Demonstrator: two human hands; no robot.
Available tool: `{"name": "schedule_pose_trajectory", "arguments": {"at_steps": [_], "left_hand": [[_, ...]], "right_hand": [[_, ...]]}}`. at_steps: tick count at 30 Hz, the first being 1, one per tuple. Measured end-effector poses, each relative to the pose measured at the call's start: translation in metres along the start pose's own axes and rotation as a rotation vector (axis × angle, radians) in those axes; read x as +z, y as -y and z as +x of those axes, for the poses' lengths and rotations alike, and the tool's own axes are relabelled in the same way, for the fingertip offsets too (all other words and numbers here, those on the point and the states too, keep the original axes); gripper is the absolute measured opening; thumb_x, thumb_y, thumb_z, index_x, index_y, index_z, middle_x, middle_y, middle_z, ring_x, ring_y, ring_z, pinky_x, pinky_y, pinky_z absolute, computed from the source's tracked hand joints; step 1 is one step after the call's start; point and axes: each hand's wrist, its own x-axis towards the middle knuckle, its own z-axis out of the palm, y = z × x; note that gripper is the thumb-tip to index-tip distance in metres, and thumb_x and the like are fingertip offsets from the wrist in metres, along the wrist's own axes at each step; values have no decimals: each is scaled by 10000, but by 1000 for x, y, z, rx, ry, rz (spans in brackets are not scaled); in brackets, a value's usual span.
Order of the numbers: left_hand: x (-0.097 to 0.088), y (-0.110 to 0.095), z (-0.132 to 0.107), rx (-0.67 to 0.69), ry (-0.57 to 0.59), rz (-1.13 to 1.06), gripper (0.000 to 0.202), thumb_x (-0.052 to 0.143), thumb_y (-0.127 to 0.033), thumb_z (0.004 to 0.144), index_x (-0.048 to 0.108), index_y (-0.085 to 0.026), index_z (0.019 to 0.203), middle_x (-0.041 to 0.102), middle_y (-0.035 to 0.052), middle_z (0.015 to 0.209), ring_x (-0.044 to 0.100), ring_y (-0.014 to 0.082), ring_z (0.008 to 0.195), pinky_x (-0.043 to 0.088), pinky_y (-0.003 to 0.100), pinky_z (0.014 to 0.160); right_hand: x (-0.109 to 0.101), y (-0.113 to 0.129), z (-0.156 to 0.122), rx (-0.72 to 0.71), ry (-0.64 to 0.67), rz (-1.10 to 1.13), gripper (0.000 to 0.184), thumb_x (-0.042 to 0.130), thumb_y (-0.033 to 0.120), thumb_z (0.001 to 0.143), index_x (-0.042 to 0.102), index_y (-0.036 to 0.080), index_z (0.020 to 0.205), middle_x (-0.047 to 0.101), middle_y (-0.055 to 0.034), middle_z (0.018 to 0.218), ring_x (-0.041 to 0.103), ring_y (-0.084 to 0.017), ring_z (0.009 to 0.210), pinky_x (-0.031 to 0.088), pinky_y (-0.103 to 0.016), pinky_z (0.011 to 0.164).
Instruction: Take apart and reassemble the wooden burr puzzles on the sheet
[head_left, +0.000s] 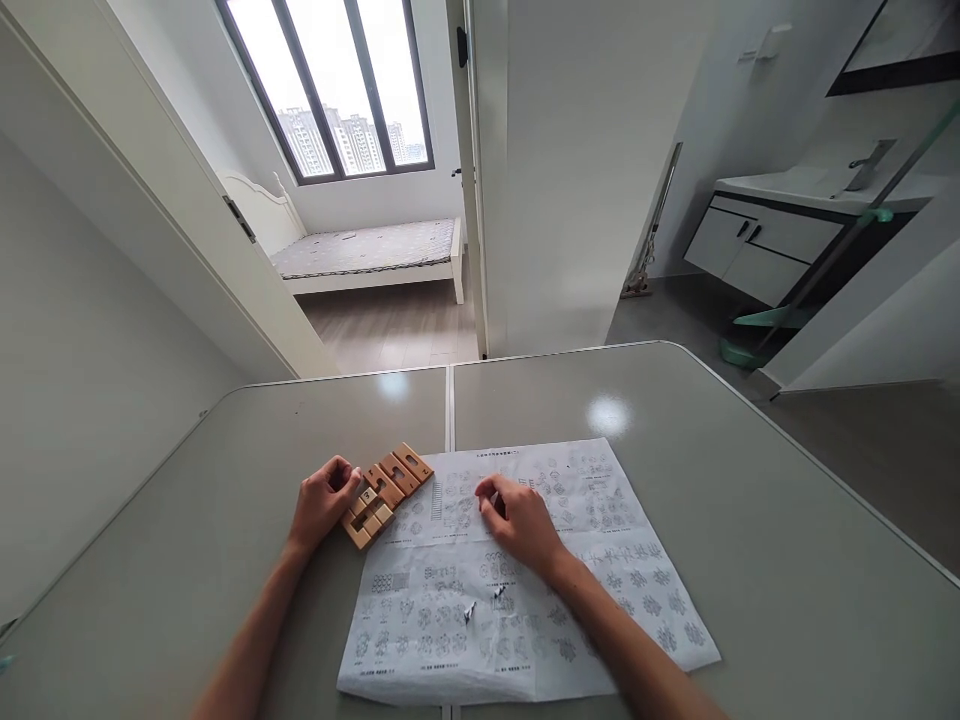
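Observation:
Several notched wooden puzzle bars [386, 490] lie side by side on the grey table [712, 480], at the left edge of a printed instruction sheet [600, 560]. My left hand [322, 505] is curled, its fingertips touching the leftmost bars. My right hand [517, 520] rests knuckles up on the middle of the sheet. Its fingers are bent down onto the paper, and I cannot see anything in them.
The table's far edge [525, 355] faces an open doorway to a bedroom with a bed [375, 255] and a window. A white wall stands ahead. At right are a washbasin cabinet [765, 240] and a green mop [765, 320].

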Motion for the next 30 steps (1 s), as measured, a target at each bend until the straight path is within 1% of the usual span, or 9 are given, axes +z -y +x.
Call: {"name": "schedule_pose_trajectory", "arguments": {"at_steps": [7, 30], "left_hand": [[-1, 0, 0, -6, -17, -3, 303, 608, -491, 831, 500, -235, 711, 494, -59, 624, 468, 140, 579, 391, 239, 575], [-1, 1, 0, 5, -20, 6, 333, 603, -516, 828, 493, -237, 684, 468, -61, 592, 449, 141, 563, 384, 245, 571]], "right_hand": [[0, 0, 0, -5, 5, 6, 148, 554, 172, 957, 689, 230, 977, 766, -5, 836, 682, -173, 689, 476, -271, 672], [2, -1, 0, -6, -5, -6, 157, 560, 163, 945, 697, 231, 979, 770, -4, 831, 697, -179, 707, 473, -278, 680]]}}
